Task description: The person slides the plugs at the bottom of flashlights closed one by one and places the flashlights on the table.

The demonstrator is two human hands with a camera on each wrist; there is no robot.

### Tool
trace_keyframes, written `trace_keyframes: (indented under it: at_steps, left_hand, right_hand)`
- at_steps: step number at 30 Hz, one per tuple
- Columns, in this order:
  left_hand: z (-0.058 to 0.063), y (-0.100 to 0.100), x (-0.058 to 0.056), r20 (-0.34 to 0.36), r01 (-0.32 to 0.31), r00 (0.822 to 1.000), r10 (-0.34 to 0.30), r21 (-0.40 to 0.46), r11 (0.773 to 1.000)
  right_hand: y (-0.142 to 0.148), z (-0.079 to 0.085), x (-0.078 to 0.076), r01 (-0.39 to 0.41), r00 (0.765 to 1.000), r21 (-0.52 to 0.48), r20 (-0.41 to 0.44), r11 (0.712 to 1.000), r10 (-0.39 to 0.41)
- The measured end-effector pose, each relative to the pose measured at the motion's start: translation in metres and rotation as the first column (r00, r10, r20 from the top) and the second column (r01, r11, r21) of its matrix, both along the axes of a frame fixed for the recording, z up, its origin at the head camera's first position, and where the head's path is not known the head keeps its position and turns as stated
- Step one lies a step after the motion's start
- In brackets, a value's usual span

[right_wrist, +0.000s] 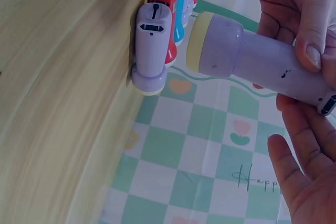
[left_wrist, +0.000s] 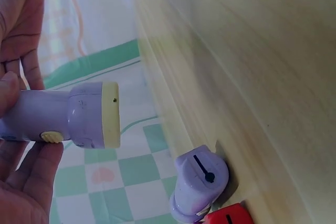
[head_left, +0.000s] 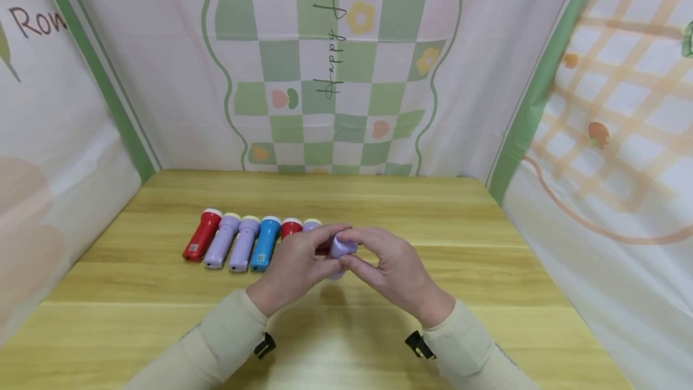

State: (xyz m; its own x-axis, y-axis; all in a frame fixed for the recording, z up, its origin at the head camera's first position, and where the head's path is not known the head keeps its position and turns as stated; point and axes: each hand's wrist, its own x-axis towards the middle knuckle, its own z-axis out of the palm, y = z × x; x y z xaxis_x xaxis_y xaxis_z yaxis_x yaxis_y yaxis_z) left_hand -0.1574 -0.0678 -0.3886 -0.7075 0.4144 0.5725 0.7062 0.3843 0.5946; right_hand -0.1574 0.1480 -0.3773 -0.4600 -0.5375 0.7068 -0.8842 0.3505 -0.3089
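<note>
A lavender flashlight (head_left: 342, 248) with a pale yellow lens rim is held above the table, between both hands. Its lens end points down, and a cream switch (left_wrist: 52, 137) shows on its side. My left hand (head_left: 289, 269) grips the body from the left, its thumb lying along the flashlight (right_wrist: 268, 61) near the tail. From the right, my right hand (head_left: 397, 269) pinches the tail end between thumb and forefinger. The palm sides of both hands are partly cut off in the wrist views.
Left of the hands, several flashlights lie side by side in a row: a red one (head_left: 203, 235), lavender ones (head_left: 222, 241), a blue one (head_left: 265, 244) and another red one (head_left: 291, 226). The left hand partly covers the row's right end. Patterned cloth (head_left: 346, 77) hangs around the wooden table (head_left: 433, 209).
</note>
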Motion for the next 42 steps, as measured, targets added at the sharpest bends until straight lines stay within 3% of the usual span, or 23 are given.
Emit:
trace_keyframes:
  at_steps: [7, 14, 17, 21, 33, 38, 42]
  left_hand:
    - [0.002, -0.002, -0.002, -0.023, -0.025, 0.999, 0.023, -0.067, 0.997]
    - [0.006, -0.001, -0.003, -0.145, -0.114, 0.985, 0.092, -0.144, 0.983]
    - [0.007, -0.002, -0.003, -0.088, -0.084, 0.993, 0.072, -0.13, 0.988]
    - [0.008, -0.002, -0.003, 0.037, -0.041, 0.998, 0.045, -0.111, 0.993]
    - [0.01, -0.004, -0.008, 0.221, 0.079, 0.974, -0.057, -0.096, 0.992]
    - [0.008, -0.004, -0.011, 0.257, 0.141, 0.96, -0.115, -0.083, 0.987]
    - [0.007, -0.004, -0.015, 0.205, 0.135, 0.973, -0.108, -0.119, 0.984]
  right_hand:
    - [-0.001, 0.002, 0.0, 0.091, 0.995, 0.053, -0.034, 0.994, -0.09]
    - [0.0, 0.001, -0.003, 0.109, 0.991, 0.052, -0.078, 0.993, -0.105]
    - [0.001, 0.0, -0.004, 0.121, 0.988, 0.052, -0.099, 0.991, -0.115]
    - [0.001, -0.001, -0.005, 0.141, 0.983, 0.066, -0.128, 0.988, -0.131]
    - [0.002, -0.007, -0.009, 0.156, 0.969, 0.076, -0.207, 0.985, -0.137]
    - [0.004, -0.007, -0.008, 0.165, 0.973, 0.101, -0.182, 0.981, -0.145]
    - [0.006, -0.006, -0.009, 0.164, 0.977, 0.12, -0.156, 0.979, -0.144]
